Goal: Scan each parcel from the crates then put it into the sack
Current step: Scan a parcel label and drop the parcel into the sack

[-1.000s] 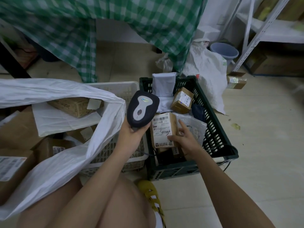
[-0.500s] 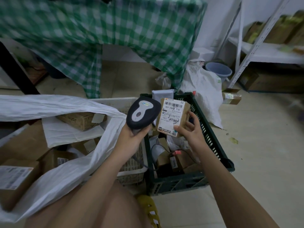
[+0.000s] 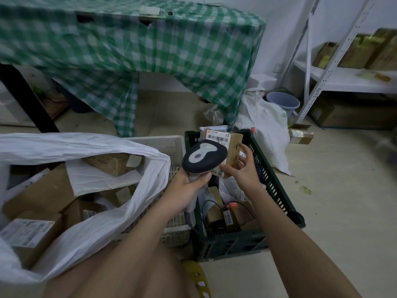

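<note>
A: Left hand (image 3: 186,186) has a firm grip round the handle of the scanner (image 3: 204,156), whose dark head with its grey oval sits right in front of the parcel's lower left corner.

B: And the right hand (image 3: 247,168)?

A: It grips the parcel (image 3: 233,145), a small brown cardboard box, thumb on the near lower edge and fingers curled round the right side. The box is held up over the green crate (image 3: 277,190), its white barcode label facing us and partly hidden by the scanner head.

B: What sits under it?

A: More parcels in the green crate: small cartons, a pale plastic mailer, a dark cable running across them. A white crate (image 3: 171,147) stands just to its left, the two touching or nearly so.

B: The sack?

A: The white sack (image 3: 107,216) lies open on the left, its mouth draped over the white crate's near side. Inside it are several cardboard boxes with labels and a white flat packet.

B: Background?

A: A bench under a green checked cloth (image 3: 171,57) beyond the crates, another white bag (image 3: 266,130) on the floor to its right, a blue bucket (image 3: 283,103) behind that, and a metal shelf (image 3: 352,79) with boxes on the far right.
</note>
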Motion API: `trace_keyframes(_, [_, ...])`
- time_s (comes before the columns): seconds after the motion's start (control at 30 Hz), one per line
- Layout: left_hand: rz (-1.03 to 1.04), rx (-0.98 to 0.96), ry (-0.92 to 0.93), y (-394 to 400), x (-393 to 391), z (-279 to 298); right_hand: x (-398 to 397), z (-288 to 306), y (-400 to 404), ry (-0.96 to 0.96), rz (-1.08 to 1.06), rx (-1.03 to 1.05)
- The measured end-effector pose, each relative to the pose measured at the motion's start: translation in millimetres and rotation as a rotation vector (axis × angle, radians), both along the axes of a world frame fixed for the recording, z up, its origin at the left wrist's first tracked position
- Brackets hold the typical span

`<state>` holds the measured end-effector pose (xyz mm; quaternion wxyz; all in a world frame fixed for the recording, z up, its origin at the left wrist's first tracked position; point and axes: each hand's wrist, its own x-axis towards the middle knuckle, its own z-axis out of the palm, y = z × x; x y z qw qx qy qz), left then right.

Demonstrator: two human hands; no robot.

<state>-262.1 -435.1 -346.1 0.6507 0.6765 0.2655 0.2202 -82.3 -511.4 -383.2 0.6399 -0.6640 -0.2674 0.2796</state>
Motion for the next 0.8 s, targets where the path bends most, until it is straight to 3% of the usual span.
trace_keyframes(0.8, [0.054,-0.018,0.053,6,0,-7,7,-13,1,-0.014,-0.033,-0.039])
